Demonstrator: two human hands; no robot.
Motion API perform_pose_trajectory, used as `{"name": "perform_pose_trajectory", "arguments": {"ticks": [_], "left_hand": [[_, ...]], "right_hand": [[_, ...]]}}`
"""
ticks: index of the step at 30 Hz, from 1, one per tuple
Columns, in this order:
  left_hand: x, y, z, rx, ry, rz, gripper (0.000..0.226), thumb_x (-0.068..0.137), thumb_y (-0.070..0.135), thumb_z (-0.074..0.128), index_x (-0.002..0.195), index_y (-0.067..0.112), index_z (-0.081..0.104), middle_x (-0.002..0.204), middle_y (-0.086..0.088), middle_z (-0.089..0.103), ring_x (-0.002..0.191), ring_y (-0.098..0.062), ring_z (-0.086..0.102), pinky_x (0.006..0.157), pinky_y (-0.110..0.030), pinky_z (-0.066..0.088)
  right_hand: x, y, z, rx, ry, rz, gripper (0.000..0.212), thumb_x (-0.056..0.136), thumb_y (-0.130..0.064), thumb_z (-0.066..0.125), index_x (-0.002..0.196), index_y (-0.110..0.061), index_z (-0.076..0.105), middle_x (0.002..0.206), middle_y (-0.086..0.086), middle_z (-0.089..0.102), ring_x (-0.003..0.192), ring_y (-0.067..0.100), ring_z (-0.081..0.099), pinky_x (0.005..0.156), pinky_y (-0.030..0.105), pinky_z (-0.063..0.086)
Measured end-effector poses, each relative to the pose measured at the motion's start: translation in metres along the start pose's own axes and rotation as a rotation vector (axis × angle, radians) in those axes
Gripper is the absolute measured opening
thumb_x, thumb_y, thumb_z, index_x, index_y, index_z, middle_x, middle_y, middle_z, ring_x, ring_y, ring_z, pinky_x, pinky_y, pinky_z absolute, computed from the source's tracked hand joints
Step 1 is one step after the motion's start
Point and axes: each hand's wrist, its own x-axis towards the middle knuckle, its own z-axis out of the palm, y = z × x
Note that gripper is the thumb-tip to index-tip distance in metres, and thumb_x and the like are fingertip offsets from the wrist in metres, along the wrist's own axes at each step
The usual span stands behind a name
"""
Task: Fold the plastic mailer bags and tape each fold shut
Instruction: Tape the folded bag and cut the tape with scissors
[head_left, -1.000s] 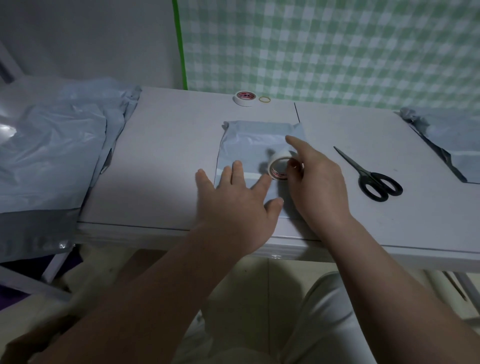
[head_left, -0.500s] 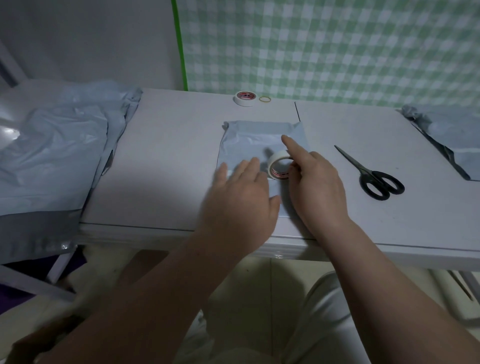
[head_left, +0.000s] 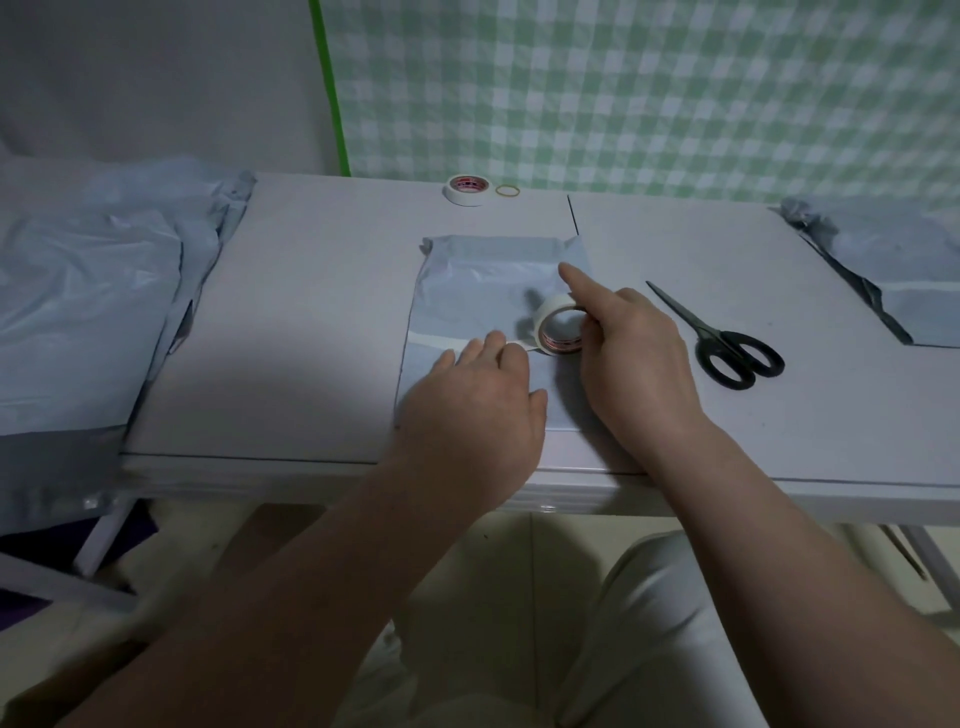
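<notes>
Shifted right, left hand (head_left: 467, 415) presses mailer (head_left: 467, 280) flat-fingered; right hand (head_left: 639, 364) grips roll (head_left: 549, 309) (label illegible).

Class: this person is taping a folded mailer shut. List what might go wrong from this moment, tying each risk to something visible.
1. The tape strip runs from under the left hand to the tape roll held by the right hand; a skewed pull may lay it crooked or wrinkled.
2. Only the left hand pins the folded mailer bag; it may slide on the table.
3. Both hands are busy, and the scissors lie apart to the right; reaching may slacken the tape.
</notes>
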Motion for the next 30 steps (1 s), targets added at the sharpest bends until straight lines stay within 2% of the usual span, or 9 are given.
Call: {"name": "perform_pose_trajectory", "arguments": {"ticks": [4, 5, 8, 9, 12, 16, 20, 26, 30], "left_hand": [[0.0, 0.003, -0.005, -0.019, -0.01, -0.008, 0.047, 0.098, 0.031, 0.035, 0.135, 0.003, 0.043, 0.143, -0.015, 0.044, 0.127, -0.028, 0.046, 0.106, -0.037, 0.034], [0.0, 0.003, -0.003, -0.039, 0.011, -0.024, 0.049, 0.098, 0.033, 0.032, 0.136, 0.004, 0.041, 0.144, -0.013, 0.044, 0.127, -0.027, 0.046, 0.106, -0.036, 0.034], [-0.001, 0.004, -0.006, -0.023, -0.042, -0.026, 0.057, 0.086, 0.036, 0.026, 0.114, 0.002, 0.062, 0.114, -0.015, 0.065, 0.1, -0.029, 0.064, 0.085, -0.037, 0.051], [0.0, 0.004, -0.007, -0.025, -0.026, -0.03, 0.06, 0.087, 0.038, 0.024, 0.118, 0.002, 0.06, 0.12, -0.016, 0.063, 0.106, -0.028, 0.062, 0.089, -0.038, 0.049], [0.001, 0.007, -0.004, 0.017, -0.068, -0.023, 0.061, 0.098, 0.044, 0.016, 0.146, 0.008, 0.028, 0.152, -0.011, 0.031, 0.136, -0.024, 0.034, 0.111, -0.038, 0.025], [-0.001, 0.011, -0.004, 0.103, -0.046, -0.025, 0.082, 0.085, 0.055, -0.005, 0.144, 0.011, 0.031, 0.148, -0.01, 0.036, 0.13, -0.026, 0.039, 0.104, -0.04, 0.032], [0.003, 0.016, -0.001, 0.135, -0.078, -0.055, 0.069, 0.094, 0.059, 0.017, 0.145, 0.015, 0.029, 0.149, -0.014, 0.03, 0.13, -0.031, 0.038, 0.101, -0.044, 0.033], [0.004, 0.021, -0.005, 0.182, -0.102, -0.078, 0.068, 0.092, 0.063, 0.016, 0.139, 0.017, 0.036, 0.125, -0.012, 0.038, 0.107, -0.027, 0.047, 0.082, -0.04, 0.038], [0.004, 0.021, -0.008, 0.212, -0.057, -0.012, 0.067, 0.094, 0.055, 0.012, 0.135, 0.012, 0.043, 0.125, -0.007, 0.043, 0.116, -0.024, 0.044, 0.107, -0.044, 0.026]], "right_hand": [[0.0, 0.004, -0.007, -0.077, 0.002, -0.035, 0.062, 0.09, 0.0, 0.041, 0.139, -0.037, 0.043, 0.104, 0.005, 0.054, 0.093, 0.027, 0.053, 0.071, 0.031, 0.034], [0.0, 0.004, -0.009, -0.097, 0.004, -0.045, 0.062, 0.09, 0.0, 0.041, 0.139, -0.037, 0.043, 0.104, 0.006, 0.054, 0.093, 0.028, 0.053, 0.07, 0.032, 0.036], [-0.001, 0.004, -0.012, -0.17, -0.009, -0.071, 0.064, 0.088, 0.002, 0.041, 0.14, -0.037, 0.042, 0.102, 0.006, 0.051, 0.088, 0.026, 0.05, 0.067, 0.033, 0.037], [-0.002, 0.003, -0.013, -0.201, -0.014, -0.086, 0.066, 0.088, 0.003, 0.041, 0.141, -0.036, 0.042, 0.1, 0.006, 0.049, 0.085, 0.025, 0.047, 0.066, 0.033, 0.036], [-0.001, 0.0, -0.016, -0.299, -0.025, -0.151, 0.066, 0.086, 0.004, 0.044, 0.142, -0.032, 0.042, 0.096, 0.007, 0.044, 0.084, 0.024, 0.042, 0.062, 0.032, 0.032], [0.001, -0.001, -0.014, -0.314, -0.026, -0.183, 0.062, 0.087, 0.001, 0.047, 0.142, -0.028, 0.043, 0.101, 0.009, 0.048, 0.088, 0.027, 0.047, 0.064, 0.032, 0.034], [0.002, 0.009, -0.006, -0.02, 0.038, -0.065, 0.051, 0.09, -0.005, 0.05, 0.137, -0.024, 0.049, 0.102, 0.008, 0.058, 0.092, 0.025, 0.055, 0.074, 0.025, 0.035], [-0.002, 0.016, -0.006, 0.154, 0.052, 0.003, 0.041, 0.086, -0.011, 0.063, 0.126, -0.021, 0.06, 0.1, 0.003, 0.069, 0.08, 0.012, 0.057, 0.075, 0.012, 0.035], [0.001, 0.017, -0.005, 0.189, 0.05, -0.017, 0.036, 0.09, -0.01, 0.059, 0.124, -0.023, 0.062, 0.103, 0.0, 0.07, 0.079, 0.008, 0.056, 0.077, 0.012, 0.037]]}}
